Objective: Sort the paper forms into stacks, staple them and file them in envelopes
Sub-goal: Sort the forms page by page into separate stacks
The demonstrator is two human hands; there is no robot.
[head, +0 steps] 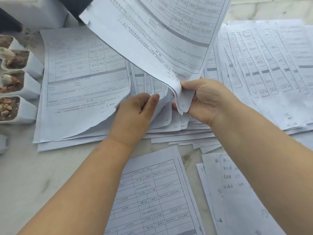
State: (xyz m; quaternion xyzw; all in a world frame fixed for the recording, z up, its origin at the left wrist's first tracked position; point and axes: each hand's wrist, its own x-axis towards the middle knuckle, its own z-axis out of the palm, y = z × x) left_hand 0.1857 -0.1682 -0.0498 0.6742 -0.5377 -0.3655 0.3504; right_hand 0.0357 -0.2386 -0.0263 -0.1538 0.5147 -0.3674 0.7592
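**Sorting under way, stapling and filing not yet begun**

Nearest the viewer, below both wrists, a printed form (157, 197) lies flat on the pale tabletop (33, 175), and just right of it, under the right forearm, sit sheets with handwritten notes (235, 192).

Beyond them the two hands work side by side. The left hand (133, 114) has its fingers extended and held together, the tips slipped in among the curled corners of a fanned pile (174, 122); whether the thumb pinches a sheet cannot be told. The right hand (205, 100) pinches the bottom corner of a lifted sheaf (152, 31), fingers curled round it, so that the pages rise up and away from the hand toward the top of the view. Small handwritten numbers show on the corners of the sheets below, which suggests the forms are being put in order by number.

Left of the left hand lies a loose stack (81, 85), its near corner curling up. Right of the right hand, a wide overlapping spread of forms (271, 68) runs out to the edge. Farther left stand small white pots (18, 82).

By my reading, the task is early: forms lie in several rough piles, none squared. No stapler, staple or envelope is visible, so finishing the sort, stapling and filing all appear left to do.
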